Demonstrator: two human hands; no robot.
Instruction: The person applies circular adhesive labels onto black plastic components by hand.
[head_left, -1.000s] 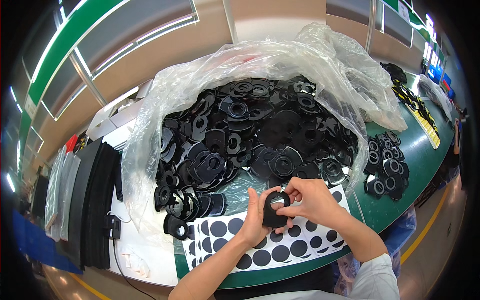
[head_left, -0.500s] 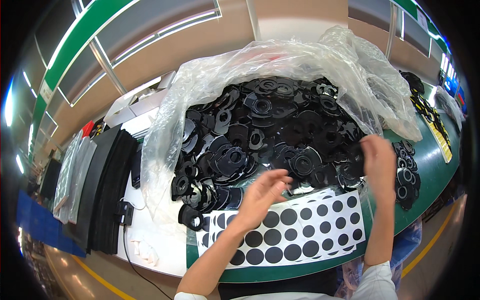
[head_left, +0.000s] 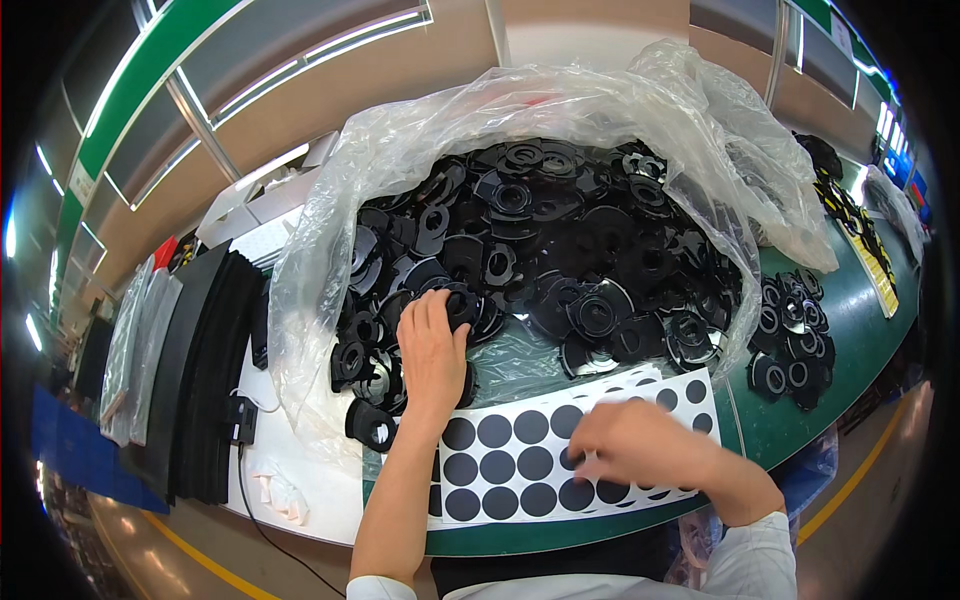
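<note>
My left hand (head_left: 432,345) is at the left front of a heap of black plastic parts (head_left: 610,250), each with a round ring in it. Its fingers and thumb are closed on one black ring part (head_left: 460,308) at the heap's edge. My right hand (head_left: 640,445) is over a white sheet of round black stickers (head_left: 530,465), its fingers bent toward the dots and blurred by motion. Whether a sticker is between those fingertips cannot be made out. Several such sheets lie stacked in front of the heap.
A large clear plastic bag (head_left: 310,270) surrounds the heap on the green table (head_left: 850,345). To the right is a smaller pile of black ring parts (head_left: 795,335). Dark flat sheets (head_left: 205,380) stand at the left, near a small black box with a cable (head_left: 242,420).
My right hand has come from the small pile's side at the right to the sticker sheet. My left hand has moved left and away from me, from above the sheets to the black parts.
</note>
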